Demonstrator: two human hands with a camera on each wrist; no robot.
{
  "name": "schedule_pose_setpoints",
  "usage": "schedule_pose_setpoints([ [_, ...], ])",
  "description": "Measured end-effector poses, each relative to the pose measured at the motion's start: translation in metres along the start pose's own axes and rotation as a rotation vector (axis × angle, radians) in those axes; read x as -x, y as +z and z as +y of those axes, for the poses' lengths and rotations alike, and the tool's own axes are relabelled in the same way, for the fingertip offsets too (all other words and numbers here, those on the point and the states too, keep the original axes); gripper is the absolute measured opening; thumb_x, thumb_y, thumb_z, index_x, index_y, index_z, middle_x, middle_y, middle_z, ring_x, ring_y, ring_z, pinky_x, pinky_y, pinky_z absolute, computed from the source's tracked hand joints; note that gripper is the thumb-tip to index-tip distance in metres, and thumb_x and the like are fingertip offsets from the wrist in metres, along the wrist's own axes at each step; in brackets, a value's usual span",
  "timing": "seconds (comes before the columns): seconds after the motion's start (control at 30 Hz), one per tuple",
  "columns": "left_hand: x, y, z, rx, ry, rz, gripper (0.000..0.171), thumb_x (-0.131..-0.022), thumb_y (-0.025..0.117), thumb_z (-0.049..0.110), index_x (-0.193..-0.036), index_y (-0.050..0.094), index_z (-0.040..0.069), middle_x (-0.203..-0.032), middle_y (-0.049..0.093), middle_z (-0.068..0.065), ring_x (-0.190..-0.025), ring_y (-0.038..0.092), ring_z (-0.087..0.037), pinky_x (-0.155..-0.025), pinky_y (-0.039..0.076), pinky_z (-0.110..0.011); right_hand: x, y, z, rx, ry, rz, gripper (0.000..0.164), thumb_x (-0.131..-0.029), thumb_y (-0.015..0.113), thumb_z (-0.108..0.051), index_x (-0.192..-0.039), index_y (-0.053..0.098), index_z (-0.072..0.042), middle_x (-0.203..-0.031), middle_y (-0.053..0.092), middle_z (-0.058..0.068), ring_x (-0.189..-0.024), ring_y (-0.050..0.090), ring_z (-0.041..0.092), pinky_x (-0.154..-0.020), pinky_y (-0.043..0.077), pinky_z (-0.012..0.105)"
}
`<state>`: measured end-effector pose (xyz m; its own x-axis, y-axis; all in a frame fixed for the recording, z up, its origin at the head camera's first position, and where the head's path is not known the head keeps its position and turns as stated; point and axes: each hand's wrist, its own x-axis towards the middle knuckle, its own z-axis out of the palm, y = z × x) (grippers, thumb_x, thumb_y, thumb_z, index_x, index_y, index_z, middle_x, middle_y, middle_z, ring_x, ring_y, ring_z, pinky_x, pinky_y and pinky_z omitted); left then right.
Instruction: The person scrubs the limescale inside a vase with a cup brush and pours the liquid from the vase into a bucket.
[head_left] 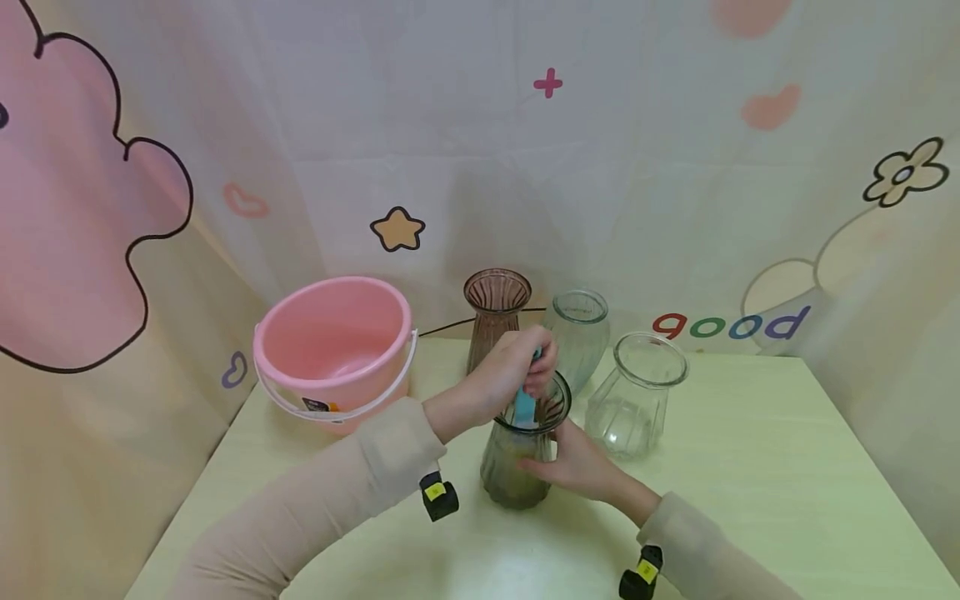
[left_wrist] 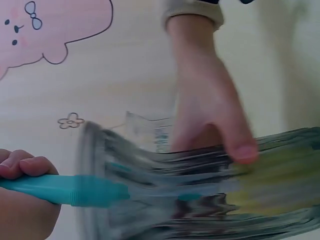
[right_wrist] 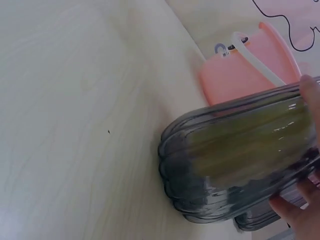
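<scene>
A ribbed, smoky grey glass vase (head_left: 510, 483) is in front of me over the table, its flared mouth up. My right hand (head_left: 581, 467) grips its side, thumb on the near face and fingertips around the far side in the right wrist view. My left hand (head_left: 517, 367) is curled round the turquoise handle (left_wrist: 95, 191) of a cleaning brush that reaches down through the vase's mouth. Inside the lower part of the vase shows the yellow, sponge-like head (left_wrist: 275, 175), blurred through the glass. Whether the vase's base touches the table cannot be told.
A pink bucket (head_left: 330, 333) with a white handle stands at the back left. Behind the grey vase are a brownish-purple vase (head_left: 495, 321) and a pale greenish glass vase (head_left: 581, 342). A clear glass jar (head_left: 626, 417) stands to the right on the pale table (head_left: 772, 467).
</scene>
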<state>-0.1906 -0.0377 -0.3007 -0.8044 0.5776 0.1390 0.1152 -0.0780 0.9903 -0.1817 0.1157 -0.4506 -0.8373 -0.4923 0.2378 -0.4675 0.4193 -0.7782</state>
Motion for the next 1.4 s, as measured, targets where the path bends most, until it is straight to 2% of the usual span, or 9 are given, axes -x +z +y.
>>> schedule_pose_setpoints([
  [0.17,0.001,0.001,0.034,-0.041,0.033,-0.039,0.035,-0.089,0.029,0.018,-0.056,0.026,0.007,-0.051,0.027,-0.001,-0.047,0.027,-0.017,-0.05,0.027,-0.028,0.0,0.007,-0.003,0.004,0.014,0.073,0.077,-0.072,0.078,-0.03,-0.134,0.033,-0.02,-0.129,0.048,-0.001,-0.117,0.048,0.017,-0.091,0.044,0.038],
  [0.3,0.0,0.001,0.059,0.011,0.06,-0.038,0.034,-0.088,0.03,0.016,-0.054,0.025,0.008,-0.049,0.025,0.0,-0.045,0.025,-0.017,-0.049,0.025,-0.027,0.0,0.012,-0.007,0.042,0.039,0.127,0.086,-0.07,0.079,-0.031,-0.138,0.029,-0.019,-0.135,0.045,0.003,-0.123,0.044,0.02,-0.095,0.042,0.042],
  [0.4,-0.001,-0.005,0.069,0.099,0.072,-0.01,0.036,-0.087,0.029,0.012,-0.052,0.024,0.01,-0.047,0.023,0.001,-0.043,0.022,-0.016,-0.047,0.022,-0.026,0.001,0.015,-0.01,0.08,0.053,0.158,0.088,-0.068,0.081,-0.031,-0.138,0.029,-0.017,-0.135,0.045,0.005,-0.123,0.045,0.021,-0.095,0.042,0.042],
  [0.53,-0.003,-0.011,0.071,0.179,0.095,-0.004,0.038,-0.088,0.026,0.01,-0.05,0.023,0.011,-0.045,0.022,0.001,-0.041,0.017,-0.017,-0.046,0.019,-0.027,0.003,0.018,-0.013,0.11,0.054,0.18,0.089,-0.066,0.082,-0.03,-0.137,0.03,-0.014,-0.132,0.047,0.007,-0.121,0.047,0.022,-0.095,0.043,0.042],
  [0.67,-0.001,-0.008,0.064,0.157,0.152,-0.041,0.039,-0.09,0.025,0.012,-0.051,0.023,0.012,-0.045,0.023,0.002,-0.042,0.017,-0.017,-0.046,0.019,-0.026,0.003,0.018,-0.013,0.126,0.049,0.191,0.089,-0.066,0.082,-0.031,-0.136,0.03,-0.014,-0.132,0.047,0.006,-0.12,0.047,0.021,-0.094,0.043,0.041],
  [0.77,0.002,-0.005,0.05,0.142,0.17,-0.033,0.04,-0.091,0.026,0.013,-0.051,0.023,0.012,-0.046,0.023,0.002,-0.042,0.017,-0.017,-0.047,0.02,-0.026,0.002,0.018,-0.012,0.129,0.036,0.193,0.088,-0.066,0.082,-0.032,-0.136,0.031,-0.015,-0.131,0.047,0.004,-0.12,0.047,0.019,-0.094,0.043,0.04],
  [1.0,0.005,-0.008,0.001,0.124,0.0,0.042,0.038,-0.092,0.027,0.015,-0.055,0.024,0.009,-0.049,0.025,0.001,-0.045,0.021,-0.016,-0.05,0.025,-0.027,0.001,0.018,-0.011,0.128,0.035,0.19,0.086,-0.067,0.081,-0.032,-0.135,0.031,-0.016,-0.128,0.048,0.003,-0.111,0.05,0.016,-0.087,0.046,0.036],
  [1.17,0.001,-0.011,-0.015,0.113,-0.019,0.015,0.035,-0.09,0.028,0.017,-0.056,0.023,0.009,-0.05,0.026,0.001,-0.045,0.023,-0.016,-0.051,0.027,-0.027,-0.001,0.018,-0.012,0.103,0.026,0.171,0.087,-0.068,0.081,-0.03,-0.137,0.029,-0.016,-0.132,0.045,0.004,-0.115,0.047,0.017,-0.09,0.044,0.037],
  [1.4,0.001,-0.013,-0.018,0.135,0.007,0.033,0.038,-0.092,0.027,0.016,-0.055,0.024,0.009,-0.049,0.026,0.002,-0.044,0.023,-0.015,-0.049,0.026,-0.027,-0.002,0.005,0.0,-0.121,0.039,-0.074,0.085,-0.08,0.07,-0.028,-0.145,0.015,-0.018,-0.146,0.026,0.004,-0.132,0.029,0.022,-0.102,0.032,0.047],
])
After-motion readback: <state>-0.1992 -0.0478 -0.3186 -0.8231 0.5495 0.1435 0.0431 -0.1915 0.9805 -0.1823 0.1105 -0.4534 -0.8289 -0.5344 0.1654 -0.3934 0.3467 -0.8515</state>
